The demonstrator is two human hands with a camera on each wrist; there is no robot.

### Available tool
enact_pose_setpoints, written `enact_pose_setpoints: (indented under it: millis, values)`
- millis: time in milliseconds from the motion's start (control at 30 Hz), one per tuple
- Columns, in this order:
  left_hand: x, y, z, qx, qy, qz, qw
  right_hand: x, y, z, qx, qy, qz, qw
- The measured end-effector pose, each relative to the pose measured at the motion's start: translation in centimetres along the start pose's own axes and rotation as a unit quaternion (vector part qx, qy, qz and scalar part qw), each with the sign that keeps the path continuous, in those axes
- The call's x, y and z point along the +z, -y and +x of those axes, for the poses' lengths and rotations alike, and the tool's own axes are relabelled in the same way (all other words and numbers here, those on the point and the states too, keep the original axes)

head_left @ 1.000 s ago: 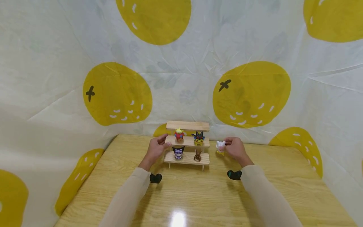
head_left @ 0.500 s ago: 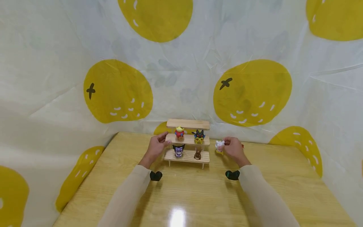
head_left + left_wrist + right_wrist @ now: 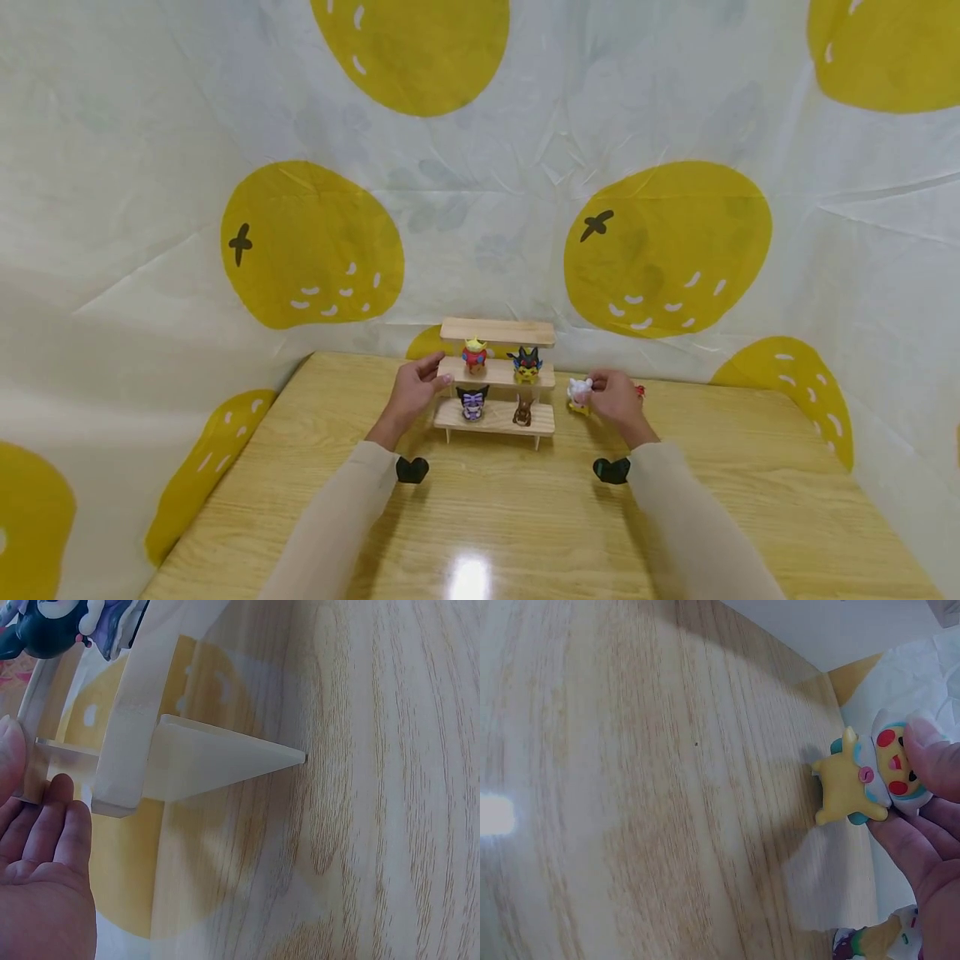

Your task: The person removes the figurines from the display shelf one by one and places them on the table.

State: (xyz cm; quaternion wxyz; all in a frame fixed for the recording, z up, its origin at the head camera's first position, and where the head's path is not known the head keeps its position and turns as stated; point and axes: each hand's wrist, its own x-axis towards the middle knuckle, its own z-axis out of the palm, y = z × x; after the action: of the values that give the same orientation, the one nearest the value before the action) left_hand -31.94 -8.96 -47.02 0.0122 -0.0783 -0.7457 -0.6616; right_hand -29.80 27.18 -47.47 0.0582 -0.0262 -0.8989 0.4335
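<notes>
A small three-tier wooden display stand [image 3: 491, 372] stands at the back of the table. My left hand [image 3: 414, 388] holds its left end at the middle tier, thumb above and fingers [image 3: 46, 832] below the board. To the right of the stand, my right hand [image 3: 617, 397] pinches a yellow figurine in a white hood [image 3: 847, 780] by its head, between thumb and fingers. Whether its feet touch the table, I cannot tell. The middle tier bears a red-clad figurine [image 3: 474, 357] and a black-and-yellow one [image 3: 527, 365]. Below sit a black-and-purple figurine [image 3: 472, 404] and a brown one [image 3: 522, 409].
Partly hidden behind my right hand is another figurine [image 3: 885, 937], of which red shows in the head view. The wooden table [image 3: 480, 500] extends toward me. A white cloth [image 3: 480, 233] with yellow fruit prints hangs close behind the stand.
My right hand has shifted slightly left and toward me with the hooded figurine, uncovering a bit of red behind it. The left hand and the stand stay put.
</notes>
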Motion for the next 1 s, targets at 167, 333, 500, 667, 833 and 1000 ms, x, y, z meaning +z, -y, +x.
enact_pose_setpoints:
  millis: [167, 333, 500, 667, 833, 1000]
  values:
    - [0.10, 0.14, -0.15, 0.004, 0.002, -0.003, 1.0000, 0.00, -0.15, -0.45, -0.007, 0.007, 0.011, 0.9999]
    - [0.16, 0.20, -0.32, -0.001, 0.013, -0.003, 0.9999, -0.46, -0.18, -0.80, -0.006, 0.035, 0.025, 0.9990]
    - [0.00, -0.01, -0.31, 0.007, 0.008, 0.010, 0.9999, -0.66, -0.05, -0.57, -0.014, 0.054, 0.028, 0.9980]
    - [-0.14, -0.16, -0.39, 0.004, 0.010, 0.010, 0.9999, -0.53, -0.07, -0.37, -0.035, 0.052, 0.020, 0.9978]
    - [-0.19, 0.00, -0.44, 0.000, 0.009, 0.004, 1.0000, -0.52, -0.22, -0.36, -0.046, 0.064, 0.017, 0.9967]
    - [-0.12, -0.09, -0.38, 0.000, 0.007, 0.003, 1.0000, -0.74, 0.04, -0.51, -0.031, 0.067, 0.020, 0.9971]
